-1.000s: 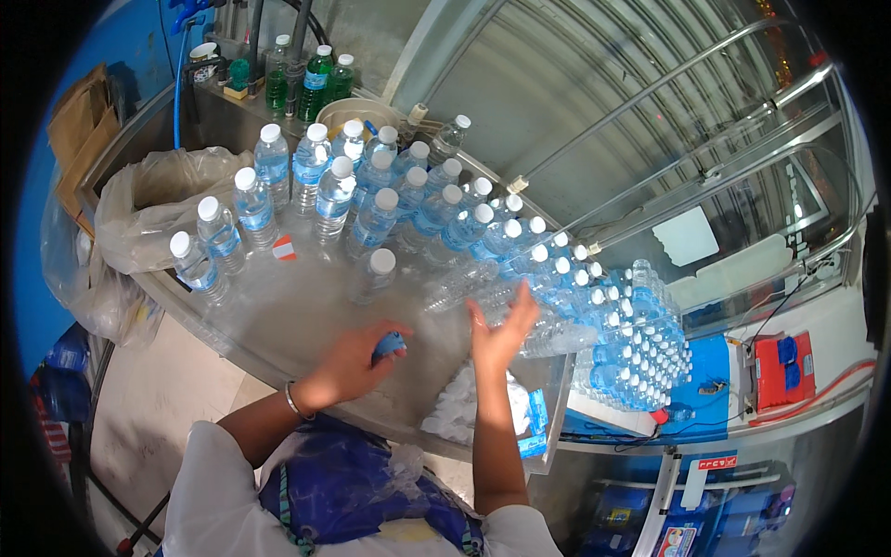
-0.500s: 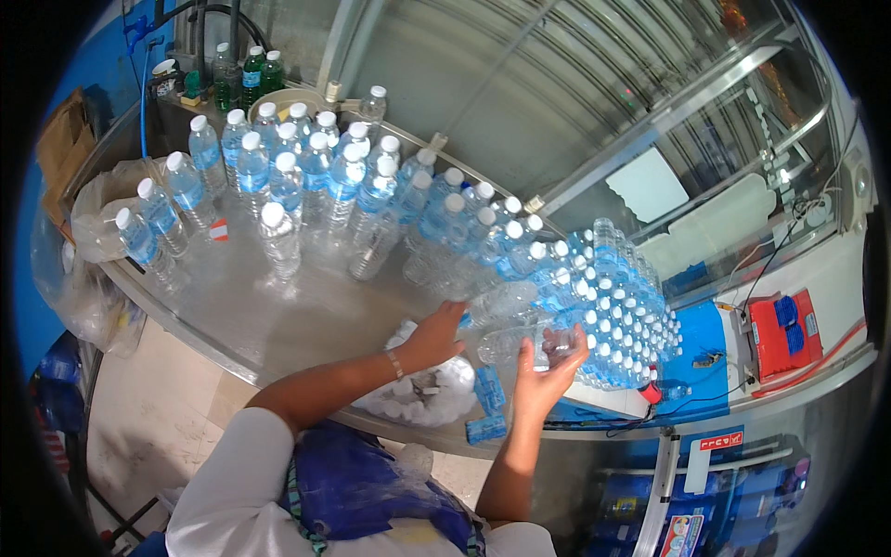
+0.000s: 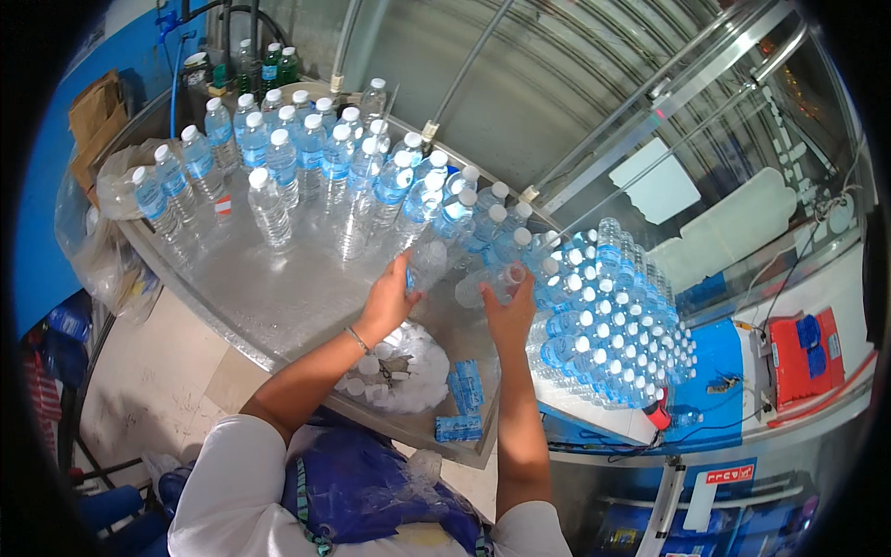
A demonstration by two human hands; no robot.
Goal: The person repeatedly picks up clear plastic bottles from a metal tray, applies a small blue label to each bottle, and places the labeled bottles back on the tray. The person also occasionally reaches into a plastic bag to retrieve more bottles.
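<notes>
My left hand (image 3: 392, 302) reaches over the metal basin, its thumb and fingers closed around the lower part of a clear plastic bottle (image 3: 429, 265). A bit of blue shows at those fingertips; I cannot make out whether it is a label. To the right, my right hand (image 3: 510, 306) grips another clear bottle (image 3: 478, 287), tilted onto its side with its neck by the fingers. Below my hands lie a pile of white bottle caps (image 3: 401, 371) in a pale bag or bowl and blue labels (image 3: 467, 388) on the basin's near edge.
Capped bottles (image 3: 311, 153) with blue labels stand along the basin's (image 3: 316, 278) back. Packed rows of bottles (image 3: 613, 330) fill the counter at right, near a red box (image 3: 800, 357). Green bottles (image 3: 278, 65) stand at the far left corner, and plastic bags (image 3: 102, 260) hang at left.
Both hands have moved left and farther from me, the left one more, each with a bottle. The right-hand bottle now lies farther back over the basin. The whole view has shifted slightly.
</notes>
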